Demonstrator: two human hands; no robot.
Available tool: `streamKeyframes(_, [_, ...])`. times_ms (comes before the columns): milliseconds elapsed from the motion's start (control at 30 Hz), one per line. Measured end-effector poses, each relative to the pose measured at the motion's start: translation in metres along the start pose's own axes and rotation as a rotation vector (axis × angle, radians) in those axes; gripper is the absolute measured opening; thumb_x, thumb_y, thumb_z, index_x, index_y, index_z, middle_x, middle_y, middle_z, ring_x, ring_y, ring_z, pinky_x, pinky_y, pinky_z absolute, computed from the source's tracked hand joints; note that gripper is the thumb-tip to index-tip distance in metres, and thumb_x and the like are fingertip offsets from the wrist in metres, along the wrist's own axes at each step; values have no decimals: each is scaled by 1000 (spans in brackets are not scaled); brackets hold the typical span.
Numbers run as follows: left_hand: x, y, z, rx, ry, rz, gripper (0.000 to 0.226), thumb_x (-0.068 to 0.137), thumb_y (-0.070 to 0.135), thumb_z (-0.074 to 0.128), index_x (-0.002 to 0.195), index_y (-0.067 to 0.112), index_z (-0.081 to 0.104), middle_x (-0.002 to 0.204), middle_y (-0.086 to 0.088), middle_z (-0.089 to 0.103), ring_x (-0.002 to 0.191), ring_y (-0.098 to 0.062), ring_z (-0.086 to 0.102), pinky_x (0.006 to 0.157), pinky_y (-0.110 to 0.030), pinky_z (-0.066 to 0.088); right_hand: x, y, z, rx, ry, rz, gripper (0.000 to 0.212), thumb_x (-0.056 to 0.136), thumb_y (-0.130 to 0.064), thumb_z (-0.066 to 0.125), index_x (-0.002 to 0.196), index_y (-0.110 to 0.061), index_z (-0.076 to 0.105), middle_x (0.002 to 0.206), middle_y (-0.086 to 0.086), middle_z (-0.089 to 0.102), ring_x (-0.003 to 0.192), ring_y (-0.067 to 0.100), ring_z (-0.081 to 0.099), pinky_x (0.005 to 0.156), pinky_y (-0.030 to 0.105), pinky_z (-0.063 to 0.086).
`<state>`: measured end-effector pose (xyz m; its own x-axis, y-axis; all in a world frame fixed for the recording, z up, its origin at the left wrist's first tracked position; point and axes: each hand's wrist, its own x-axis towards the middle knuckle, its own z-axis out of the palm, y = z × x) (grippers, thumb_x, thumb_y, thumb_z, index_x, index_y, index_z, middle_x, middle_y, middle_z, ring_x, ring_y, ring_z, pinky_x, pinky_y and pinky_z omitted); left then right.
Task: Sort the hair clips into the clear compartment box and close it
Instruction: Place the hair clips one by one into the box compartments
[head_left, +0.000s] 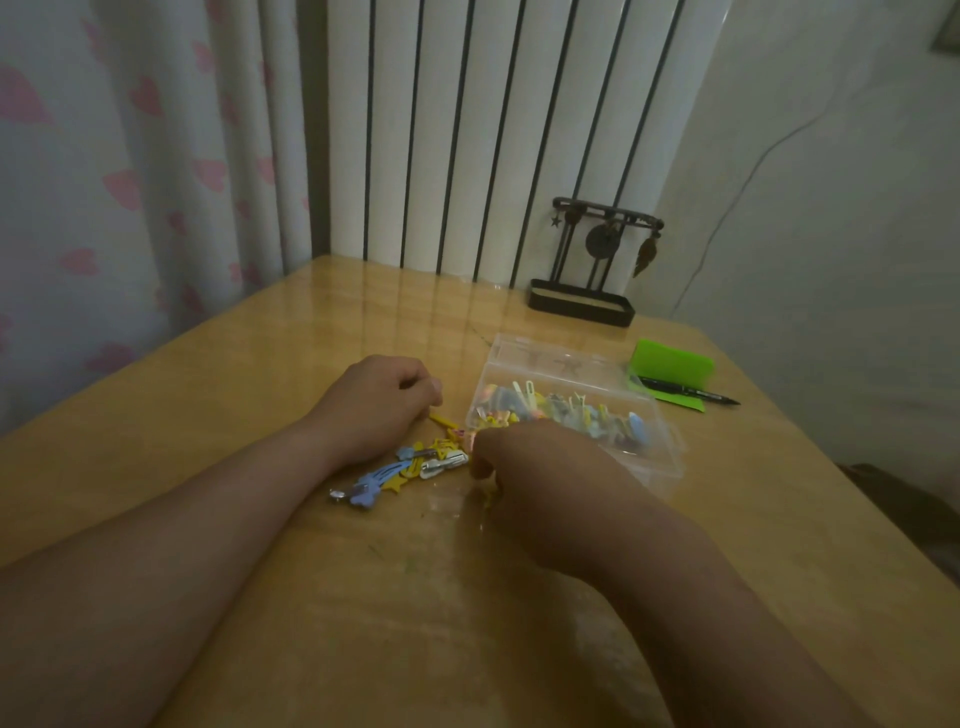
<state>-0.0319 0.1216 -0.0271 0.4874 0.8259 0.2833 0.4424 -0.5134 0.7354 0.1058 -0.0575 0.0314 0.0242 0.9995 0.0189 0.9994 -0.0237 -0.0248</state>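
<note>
We count two hands: one left hand (379, 400) and one right hand (530, 462). There is one wooden table (249, 374) and, right of the hands, one clear compartment box (657, 457). The hair clips in the box (566, 408) are too jumbled for us to number. Of the loose hair clips (410, 467) between the hands we make out at least five. Farther right we see one green case (672, 364) and one black pen (685, 391). At the far edge is one dark metal stand (582, 301), with at least three hanging ornaments (602, 240).
</note>
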Motion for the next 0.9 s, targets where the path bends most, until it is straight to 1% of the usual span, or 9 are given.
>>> streamKeyframes(133, [-1,2,0,6,1,7,25,102,33,63,84,26,78,80,7,76,84,-14,71,87,-42,57,1,-1,2,-31,3,3,27,98,-15,57,124,-21,63,117,5,63,107,27,62,82,36,52])
streamKeyframes(267, [-1,2,0,4,1,2,25,101,33,63,84,26,78,80,6,76,83,-13,70,87,-41,57,3,0,5,-31,4,1,17,98,-18,58,112,-22,66,109,4,60,101,27,62,80,37,53])
streamKeyframes(367, [-2,4,0,2,5,0,24,101,32,64,84,24,79,80,5,75,83,-13,69,86,-40,56,3,-1,4,-22,-25,0,14,98,-20,58,111,-21,65,110,4,58,100,27,61,79,36,49])
streamKeyframes(533, [-1,4,0,-7,2,-2,24,101,31,63,84,22,79,80,6,75,84,-14,70,88,-41,57,5,-6,2,-21,-17,23,5,94,-26,59,97,-22,57,93,0,48,87,27,53,64,33,36])
streamKeyframes(633, [-1,4,0,-3,5,-4,24,101,32,63,84,22,79,79,5,75,83,-15,69,86,-40,56,6,-8,1,-44,-13,36,10,92,-22,60,89,-24,51,83,-2,43,81,26,48,53,31,30])
streamKeyframes(700, [-2,5,0,0,6,-5,25,101,32,63,85,23,79,79,4,75,82,-14,70,85,-40,56,7,-7,2,-54,-5,48,12,93,-20,59,87,-23,49,78,-3,39,79,25,46,50,27,26])
streamKeyframes(800, [-1,3,0,-6,1,-4,25,101,33,63,84,24,79,80,5,75,82,-13,69,85,-40,57,7,-6,3,-26,-15,68,8,93,-19,57,88,-21,52,81,-2,44,80,27,50,54,31,34])
streamKeyframes(833, [-1,3,0,-8,-2,-5,25,101,33,63,84,24,79,81,6,76,82,-13,70,86,-41,57,6,-5,3,-9,-20,70,2,94,-21,57,92,-20,56,87,-1,50,85,27,54,59,33,40])
streamKeyframes(900, [0,2,1,-8,-2,-6,24,100,34,63,84,24,79,82,6,77,84,-14,70,87,-43,57,3,-5,1,21,-40,78,7,95,-25,58,100,-20,59,99,1,56,92,26,58,70,34,46])
